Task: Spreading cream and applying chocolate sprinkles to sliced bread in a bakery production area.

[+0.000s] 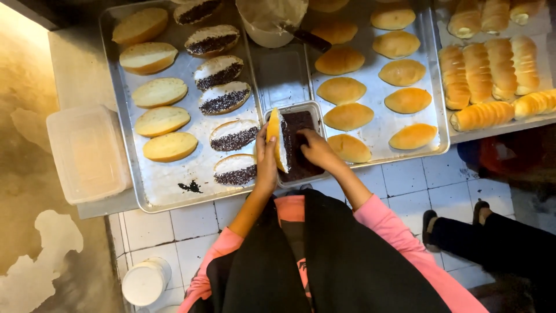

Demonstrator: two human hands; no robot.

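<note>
My left hand (266,164) holds a cream-filled bun (277,139) on its edge over a small rectangular tub of chocolate sprinkles (301,145). My right hand (315,149) is inside the tub, fingers down in the sprinkles beside the bun's cream side. On the left metal tray (168,179) lie plain bun halves (161,120) in one column and several cream buns coated with sprinkles (234,138) in another. The right metal tray (376,124) holds several whole golden buns (348,116).
A clear plastic lidded box (87,153) sits left of the trays. A white bowl with a dark-handled tool (272,23) stands at the back. Long horn-shaped pastries (492,69) fill a far-right tray. A white bucket (145,281) and another person's feet (457,223) are on the tiled floor.
</note>
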